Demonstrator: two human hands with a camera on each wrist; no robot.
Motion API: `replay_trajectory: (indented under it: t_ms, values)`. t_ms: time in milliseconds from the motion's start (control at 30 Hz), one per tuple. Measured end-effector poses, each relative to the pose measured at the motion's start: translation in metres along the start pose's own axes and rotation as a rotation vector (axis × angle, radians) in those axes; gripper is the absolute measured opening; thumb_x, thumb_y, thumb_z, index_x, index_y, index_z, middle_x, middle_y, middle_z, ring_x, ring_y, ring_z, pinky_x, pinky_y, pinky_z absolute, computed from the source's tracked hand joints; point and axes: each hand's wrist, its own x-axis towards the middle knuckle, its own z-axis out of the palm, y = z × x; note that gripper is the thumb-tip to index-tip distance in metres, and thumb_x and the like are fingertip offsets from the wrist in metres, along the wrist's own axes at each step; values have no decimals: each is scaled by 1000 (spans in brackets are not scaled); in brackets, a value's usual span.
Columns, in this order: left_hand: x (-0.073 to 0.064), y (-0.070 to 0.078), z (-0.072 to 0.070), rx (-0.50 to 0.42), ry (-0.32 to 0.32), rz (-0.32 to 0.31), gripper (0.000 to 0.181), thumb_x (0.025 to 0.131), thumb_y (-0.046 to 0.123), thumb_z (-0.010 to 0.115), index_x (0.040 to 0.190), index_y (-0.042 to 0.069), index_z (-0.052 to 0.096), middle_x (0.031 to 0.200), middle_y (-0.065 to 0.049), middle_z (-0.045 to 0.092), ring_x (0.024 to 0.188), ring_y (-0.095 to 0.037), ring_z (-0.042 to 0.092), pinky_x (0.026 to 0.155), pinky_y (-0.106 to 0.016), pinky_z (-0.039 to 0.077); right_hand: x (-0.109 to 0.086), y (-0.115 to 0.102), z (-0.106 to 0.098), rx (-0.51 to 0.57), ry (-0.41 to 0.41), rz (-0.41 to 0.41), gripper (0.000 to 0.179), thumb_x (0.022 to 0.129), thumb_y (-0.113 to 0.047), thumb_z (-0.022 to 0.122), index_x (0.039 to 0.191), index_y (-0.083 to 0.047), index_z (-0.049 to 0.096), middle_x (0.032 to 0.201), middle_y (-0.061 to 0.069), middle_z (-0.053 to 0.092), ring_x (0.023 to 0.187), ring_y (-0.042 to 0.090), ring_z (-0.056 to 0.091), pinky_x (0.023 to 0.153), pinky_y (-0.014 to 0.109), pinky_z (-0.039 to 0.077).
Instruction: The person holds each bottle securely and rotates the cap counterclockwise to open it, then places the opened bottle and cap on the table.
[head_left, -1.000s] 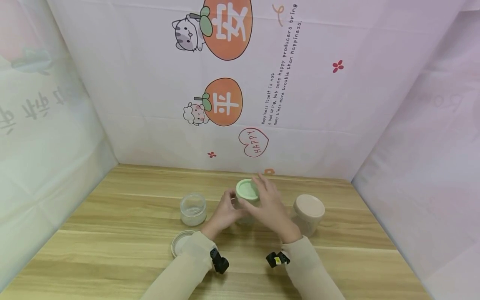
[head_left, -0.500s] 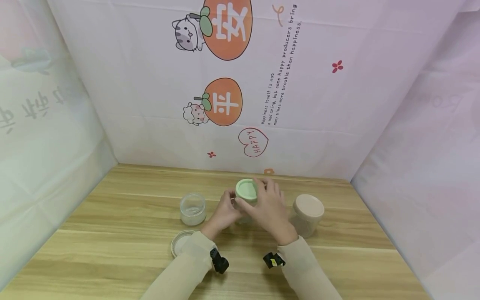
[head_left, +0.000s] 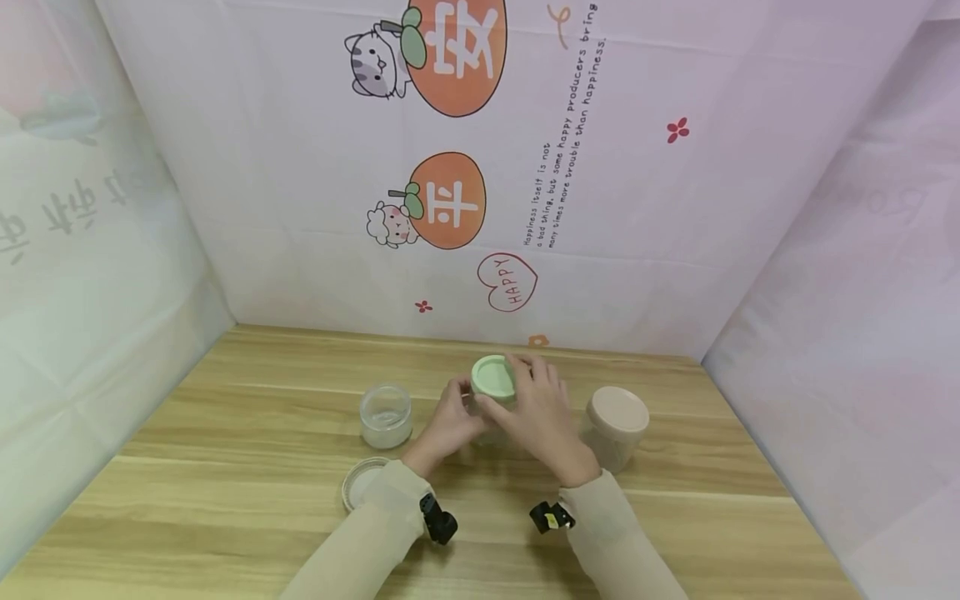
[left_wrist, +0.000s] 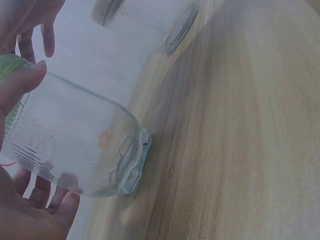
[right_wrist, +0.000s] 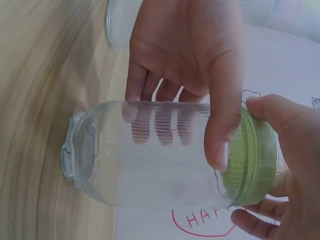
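A clear ribbed glass jar (right_wrist: 160,165) stands near the middle of the table, topped by a light green lid (head_left: 492,377). My left hand (head_left: 450,421) grips the jar from its left side; the right wrist view shows its thumb in front and its fingers behind the glass, just below the lid. Fingers and thumb of my right hand (head_left: 542,421) curl round the rim of the green lid, also plain in the right wrist view. The right hand hides the lid's right part in the head view.
Left of the hands is a short glass jar (head_left: 386,429) without a lid. A pale round lid (head_left: 362,482) lies near the left sleeve, partly covered by it. On the right stands a jar with a beige lid (head_left: 618,412). Printed cloth (head_left: 615,292) walls the wooden table (head_left: 247,467).
The right hand's fingers, more spread a second ago, have drawn in round the green lid, and its wrist has shifted slightly. The left hand and the jar stay in place.
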Motion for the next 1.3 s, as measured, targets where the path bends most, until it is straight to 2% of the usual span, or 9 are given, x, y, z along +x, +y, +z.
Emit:
replay_trajectory:
  t_ms: [233,467,600,767,1000,1133,1300]
  values:
    - [2,0,0,34,10,-21,78,83,24,79,141,-2,33,142,-21,36,134,-38,39,110,-50,37,2,8,-6,81,-57,-35,77,88,-53,72,145,-5,51,142,15,51,122,33,46,100,56,38]
    - [2,0,1,47,17,-39,79,83,23,80,141,-1,33,142,-22,36,131,-41,41,108,-53,39,3,17,-8,211,-106,-62,71,88,-38,71,148,-7,49,151,10,45,121,30,44,96,56,40]
    - [1,0,1,62,22,-43,81,83,29,81,142,-1,34,142,-22,37,132,-40,41,108,-55,38,3,21,-7,287,-139,-50,71,84,-29,68,149,-10,47,155,7,41,125,29,42,96,58,43]
    - [0,2,1,64,26,-32,82,82,32,83,141,1,35,140,-20,39,131,-38,42,107,-54,38,3,24,-8,377,-165,-15,72,83,-24,67,151,-15,45,156,7,37,136,31,36,102,64,38]
    - [-1,2,0,54,14,-18,81,83,31,83,140,1,34,140,-20,39,130,-39,43,106,-55,40,3,26,-7,423,-179,-29,75,83,-19,65,154,-18,40,156,7,36,140,31,36,104,64,37]
    - [-1,2,0,54,17,-28,81,83,31,83,141,0,34,141,-20,38,131,-38,42,108,-53,38,4,23,-5,390,-156,-48,77,83,-23,71,153,-17,40,155,12,37,137,33,38,103,62,39]
    - [-1,1,-1,37,3,-17,75,86,27,81,138,0,34,140,-21,37,130,-38,42,108,-51,38,5,15,-2,301,-73,-48,80,86,-48,76,150,-12,45,151,19,40,134,36,41,100,60,43]
